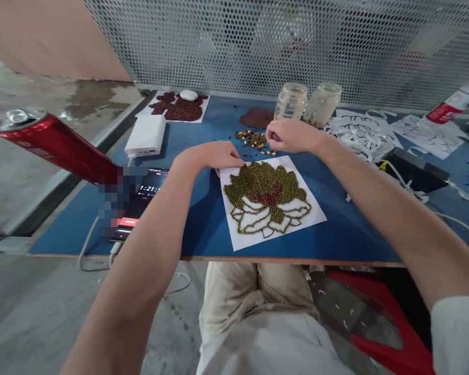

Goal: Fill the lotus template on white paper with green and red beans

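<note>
A white paper sheet (240, 237) lies on the blue table, bearing a flower picture made of green beans (250, 185) with dark red beans (271, 197) at its centre. Some lower petals are bare outlines. My left hand (219, 155) is closed at the sheet's upper left corner, thumb on top and the other fingers partly hidden. Just beyond the sheet, my right hand (291, 136) hangs beside a pile of mixed beans and yellow kernels (252, 138). Its fingers are curled together, and whatever they hold is hidden.
Two clear jars (323, 104) stand behind my right hand, near a brown patch (257, 117). A red can (58, 146), a phone (144, 195) and a white power bank (146, 135) are at left. Cables (363, 140) and a black box (416, 169) lie right. Perforated metal (234, 47) borders the back.
</note>
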A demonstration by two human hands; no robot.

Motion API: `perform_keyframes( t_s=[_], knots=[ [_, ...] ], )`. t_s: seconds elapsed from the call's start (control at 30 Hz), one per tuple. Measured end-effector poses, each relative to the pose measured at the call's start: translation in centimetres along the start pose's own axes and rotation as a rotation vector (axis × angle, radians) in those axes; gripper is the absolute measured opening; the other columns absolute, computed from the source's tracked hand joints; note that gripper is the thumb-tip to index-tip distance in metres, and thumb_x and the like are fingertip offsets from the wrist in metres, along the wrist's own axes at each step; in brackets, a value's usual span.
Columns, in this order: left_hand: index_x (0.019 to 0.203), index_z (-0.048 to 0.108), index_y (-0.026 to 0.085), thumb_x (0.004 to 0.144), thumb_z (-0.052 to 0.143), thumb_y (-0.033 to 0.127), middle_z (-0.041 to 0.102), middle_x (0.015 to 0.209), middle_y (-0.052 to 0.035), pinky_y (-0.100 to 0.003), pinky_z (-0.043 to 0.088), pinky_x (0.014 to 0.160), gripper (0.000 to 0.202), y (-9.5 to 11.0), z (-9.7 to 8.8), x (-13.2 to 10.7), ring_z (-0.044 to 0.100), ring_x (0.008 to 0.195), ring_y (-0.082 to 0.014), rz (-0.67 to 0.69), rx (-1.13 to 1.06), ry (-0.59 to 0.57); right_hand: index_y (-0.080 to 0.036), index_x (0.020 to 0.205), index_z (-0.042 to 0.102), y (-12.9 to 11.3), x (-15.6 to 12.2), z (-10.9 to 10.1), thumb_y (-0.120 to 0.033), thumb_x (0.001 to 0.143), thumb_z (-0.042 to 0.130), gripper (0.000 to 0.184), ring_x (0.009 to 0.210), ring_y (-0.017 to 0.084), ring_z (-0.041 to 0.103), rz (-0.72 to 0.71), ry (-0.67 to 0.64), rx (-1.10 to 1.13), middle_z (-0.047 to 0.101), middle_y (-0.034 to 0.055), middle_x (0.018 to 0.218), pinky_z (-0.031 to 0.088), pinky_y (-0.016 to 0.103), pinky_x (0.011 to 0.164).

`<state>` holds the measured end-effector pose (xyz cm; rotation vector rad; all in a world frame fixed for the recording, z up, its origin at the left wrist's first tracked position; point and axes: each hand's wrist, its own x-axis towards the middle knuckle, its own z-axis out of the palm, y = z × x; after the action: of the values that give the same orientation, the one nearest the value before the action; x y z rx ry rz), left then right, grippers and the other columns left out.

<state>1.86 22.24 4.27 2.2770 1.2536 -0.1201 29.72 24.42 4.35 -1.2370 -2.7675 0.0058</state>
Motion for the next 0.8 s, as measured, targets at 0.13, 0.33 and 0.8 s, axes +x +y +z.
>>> perform_keyframes(
  t_s=[0.13, 0.33, 0.8],
  knots=[
    [0.070, 0.072, 0.022, 0.074, 0.065, 0.047, 0.066, 0.072, -0.0037, -0.030, 0.038, 0.064, 0.027, 0.4, -0.2, -0.3, 0.055, 0.067, -0.0180, -0.009, -0.020, -0.023, -0.022, 0.090, 0.067, -1.4, -3.9, -1.4, -0.027, 0.086, 0.062, 0.009, 0.085, 0.022, 0.061, 0.035, 0.110, 0.159, 0.073, 0.0071, 0.094, 0.046, 0.038, 0.083],
    [0.067, 0.072, 0.023, 0.072, 0.066, 0.044, 0.066, 0.072, -0.0031, -0.029, 0.040, 0.064, 0.022, 0.9, -0.3, -0.8, 0.053, 0.067, -0.0173, -0.028, -0.043, -0.042, -0.026, 0.093, 0.068, -5.6, -12.2, -1.0, -0.037, 0.098, 0.061, 0.015, 0.079, 0.021, 0.061, 0.047, 0.031, 0.357, 0.070, 0.0039, 0.091, 0.048, 0.037, 0.079],
    [0.068, 0.072, 0.019, 0.069, 0.067, 0.045, 0.072, 0.076, -0.0070, -0.028, 0.042, 0.062, 0.027, 0.7, -0.4, -0.6, 0.057, 0.067, -0.0183, -0.089, -0.078, -0.122, -0.027, 0.092, 0.074, -16.3, -21.6, 2.5, -0.037, 0.101, 0.064, 0.016, 0.079, 0.025, 0.069, 0.571, 0.251, 0.426, 0.077, 0.0047, 0.087, 0.051, 0.040, 0.076]
  ],
)
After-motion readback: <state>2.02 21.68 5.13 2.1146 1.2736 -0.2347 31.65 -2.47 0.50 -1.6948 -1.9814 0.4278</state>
